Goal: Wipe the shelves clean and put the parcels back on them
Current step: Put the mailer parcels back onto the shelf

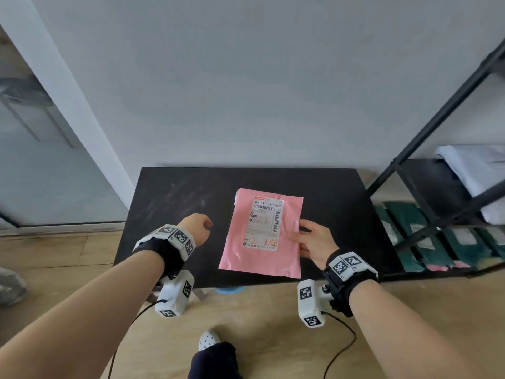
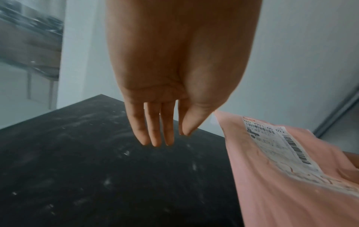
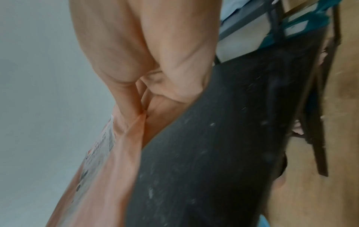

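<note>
A pink parcel (image 1: 262, 233) with a white shipping label is held just above a dusty black table (image 1: 175, 203). My right hand (image 1: 311, 240) pinches the parcel's right edge, thumb on top and fingers beneath, as the right wrist view shows at the pink parcel (image 3: 108, 176). My left hand (image 1: 198, 224) hovers over the table to the left of the parcel, apart from it. In the left wrist view its fingers (image 2: 153, 127) hang straight and relaxed, holding nothing, with the pink parcel (image 2: 281, 176) at the right.
A black metal shelf rack (image 1: 426, 138) stands at the right with a white parcel (image 1: 475, 170) on one level and several dark green parcels (image 1: 431, 239) on the lowest. Wooden floor lies around the table. A glass door is at the left.
</note>
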Demonstrator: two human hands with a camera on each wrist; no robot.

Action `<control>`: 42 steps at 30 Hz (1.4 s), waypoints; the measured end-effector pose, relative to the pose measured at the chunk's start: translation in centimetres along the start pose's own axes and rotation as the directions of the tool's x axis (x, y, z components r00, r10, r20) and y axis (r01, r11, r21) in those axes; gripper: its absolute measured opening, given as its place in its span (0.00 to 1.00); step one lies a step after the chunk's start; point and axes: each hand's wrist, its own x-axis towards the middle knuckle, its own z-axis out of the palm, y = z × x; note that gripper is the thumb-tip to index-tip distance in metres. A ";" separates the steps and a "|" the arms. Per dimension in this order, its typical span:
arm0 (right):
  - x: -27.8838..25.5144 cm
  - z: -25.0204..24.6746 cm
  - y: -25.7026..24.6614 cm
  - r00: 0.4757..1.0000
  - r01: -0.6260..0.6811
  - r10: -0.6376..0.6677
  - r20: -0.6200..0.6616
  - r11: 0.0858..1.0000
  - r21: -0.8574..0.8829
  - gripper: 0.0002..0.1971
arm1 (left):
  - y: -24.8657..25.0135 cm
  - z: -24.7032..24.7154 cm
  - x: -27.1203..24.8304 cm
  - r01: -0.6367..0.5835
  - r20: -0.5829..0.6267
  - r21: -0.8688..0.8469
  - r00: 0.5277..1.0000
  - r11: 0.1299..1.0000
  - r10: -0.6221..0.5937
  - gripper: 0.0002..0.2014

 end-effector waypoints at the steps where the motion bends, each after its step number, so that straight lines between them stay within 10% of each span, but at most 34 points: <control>1: -1.3 -1.8 0.8 1.000 -0.001 0.001 -0.019 1.000 0.009 0.16 | 1.5 1.0 -0.8 -0.029 0.004 0.018 1.000 0.999 0.028 0.16; 22: -24.0 -31.6 19.7 0.888 -0.053 0.186 -0.420 0.949 0.309 0.18 | 30.4 24.0 -15.9 -0.549 0.340 0.331 0.828 0.767 0.446 0.17; 30: -20.9 -44.4 22.4 0.855 -0.127 0.278 -0.438 0.931 0.343 0.19 | 43.2 32.6 -12.5 -0.667 0.438 0.345 0.737 0.660 0.516 0.18; 42: -11.3 -62.9 21.8 0.863 -0.308 0.389 -0.323 0.911 0.276 0.22 | 57.6 38.1 -5.4 -0.475 0.472 0.341 0.833 0.811 0.289 0.20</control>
